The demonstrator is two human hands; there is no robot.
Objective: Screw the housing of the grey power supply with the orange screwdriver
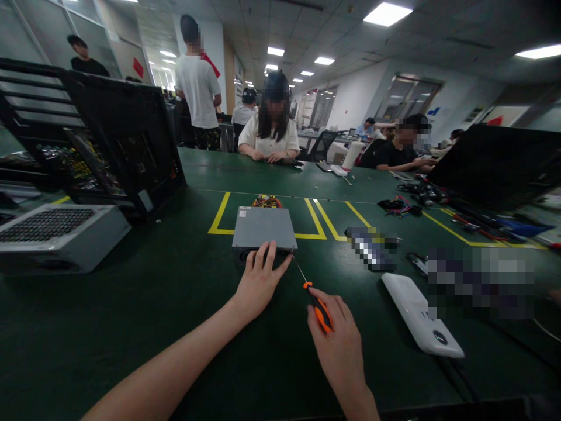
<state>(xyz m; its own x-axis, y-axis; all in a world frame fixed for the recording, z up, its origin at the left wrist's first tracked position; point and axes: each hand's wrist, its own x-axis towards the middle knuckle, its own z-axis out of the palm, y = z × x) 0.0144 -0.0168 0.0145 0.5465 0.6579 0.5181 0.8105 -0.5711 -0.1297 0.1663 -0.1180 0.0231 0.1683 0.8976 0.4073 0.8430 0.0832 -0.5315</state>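
A grey power supply unit [265, 228] lies on the green table in front of me, its bundled cables [267, 202] at the far side. My left hand [258, 280] holds it at the near edge, fingertips over the top and thumb by the right corner. Closed around the orange and black handle of a screwdriver [322, 313] is my right hand [339, 336]. The screwdriver's thin shaft points up and left, with its tip at the near right corner of the unit. Whether the tip sits in a screw is too small to tell.
On the left stand an open black computer case [123, 146] and another power supply [96, 234]. A white power bank [421, 316], cables [398, 204] and a dark monitor [504, 164] are on the right. Yellow tape [311, 237] marks the table. A person [272, 128] sits opposite.
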